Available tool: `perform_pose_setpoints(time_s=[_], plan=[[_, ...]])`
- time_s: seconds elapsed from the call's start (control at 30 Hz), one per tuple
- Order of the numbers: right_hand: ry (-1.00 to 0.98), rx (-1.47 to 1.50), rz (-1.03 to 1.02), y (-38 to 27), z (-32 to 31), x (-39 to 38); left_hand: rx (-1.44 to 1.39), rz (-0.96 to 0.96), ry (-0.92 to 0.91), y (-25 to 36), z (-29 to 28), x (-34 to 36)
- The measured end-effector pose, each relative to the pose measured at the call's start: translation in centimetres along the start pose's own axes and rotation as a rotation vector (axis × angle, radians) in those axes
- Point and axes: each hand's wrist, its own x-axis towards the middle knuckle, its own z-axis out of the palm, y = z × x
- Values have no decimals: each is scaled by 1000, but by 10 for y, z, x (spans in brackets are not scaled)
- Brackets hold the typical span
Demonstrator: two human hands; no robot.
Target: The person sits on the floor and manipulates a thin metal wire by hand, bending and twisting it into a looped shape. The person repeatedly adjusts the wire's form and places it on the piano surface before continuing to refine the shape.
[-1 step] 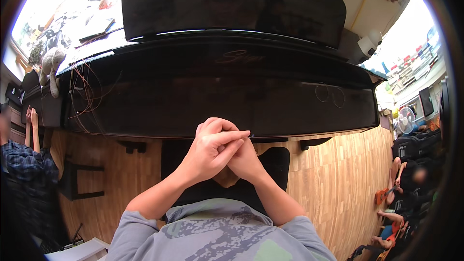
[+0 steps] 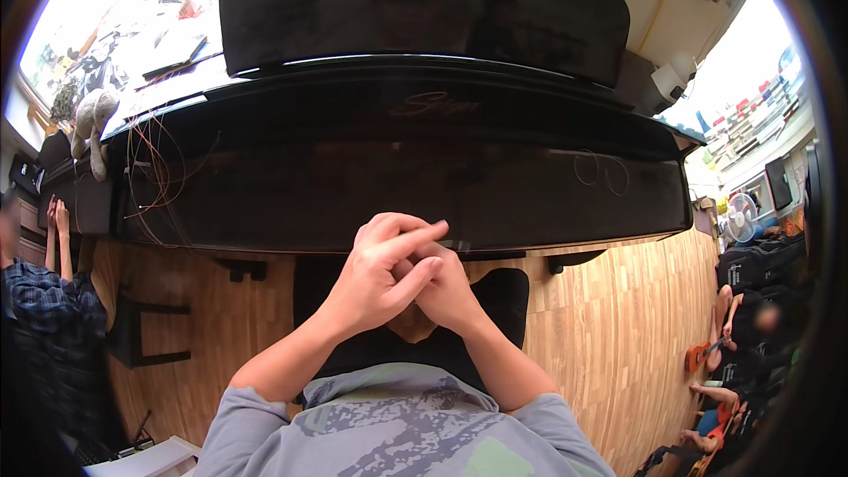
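Observation:
My left hand [image 2: 380,269] lies over my right hand [image 2: 442,291], its fingers curled over that hand, with the index finger and thumb slightly apart. My right hand's fingers are mostly hidden underneath, so I cannot make out whether they hold anything. Both hands are together just in front of the glossy black piano [image 2: 309,185]. Loose copper-coloured wires or strings [image 2: 155,168] hang on the left of its closed front, and a thin pale loop of wire [image 2: 601,172] shows on the right.
A grey plush toy [image 2: 93,119] is at the upper left. Another person [image 2: 49,291] at the left has both arms reaching forward. A black stool [image 2: 146,327] stands on the wooden floor [image 2: 609,344]. Several people [image 2: 742,327] with small guitars [image 2: 698,356] and a white fan [image 2: 742,216] are at the right.
My left index finger has risen a little up and left, and its thumb has separated from it slightly. The hands stay clasped together in the same place.

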Motion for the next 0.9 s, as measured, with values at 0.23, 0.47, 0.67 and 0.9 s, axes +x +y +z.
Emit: perform_pose_setpoints(time_s=[0.23,0.47,0.67,0.9], plan=[[209,509,-226,-3,-13,8,-642,-315,66,-24,8,-16],[304,326,-4,-7,-7,-2,-603,-421,172,-21,-3,-1],[234,-658,-298,-52,-16,-50,-283,-370,15,-16,-15,6],[163,-637,-381,-23,-42,3,-455,-310,-150,-17,-8,3]])
